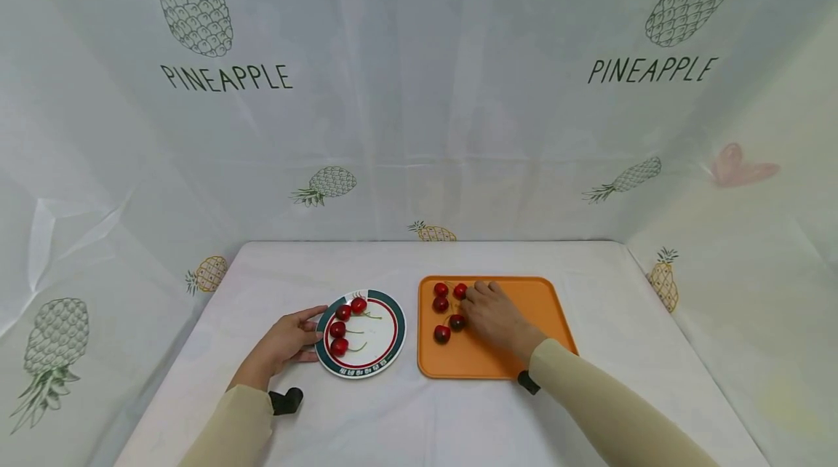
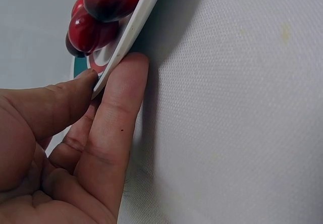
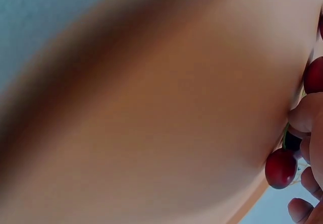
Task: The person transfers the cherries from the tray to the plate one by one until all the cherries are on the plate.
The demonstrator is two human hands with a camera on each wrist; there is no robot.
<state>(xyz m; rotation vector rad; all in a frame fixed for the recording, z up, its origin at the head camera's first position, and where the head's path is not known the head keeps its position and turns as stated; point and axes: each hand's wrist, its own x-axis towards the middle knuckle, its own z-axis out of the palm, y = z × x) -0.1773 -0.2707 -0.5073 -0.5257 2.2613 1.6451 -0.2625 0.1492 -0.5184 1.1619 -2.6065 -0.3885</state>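
Nearest the head camera are two beige sleeves; the left hand lies at the near-left rim of the round plate, thumb on top of the edge and a finger under it, lightly pinching the rim. Four cherries sit on the plate just beyond those fingertips; tipping the plate from this one-sided hold could roll them off, I think. To the right, the right hand rests palm down on the orange tray, fingers bent toward the loose cherries at its fingertips; whether it pinches one I cannot tell. A careless sweep there might scatter the round fruit or crush one. Everything rests on a white cloth-covered table, enclosed by pale sheeting printed with pineapples.
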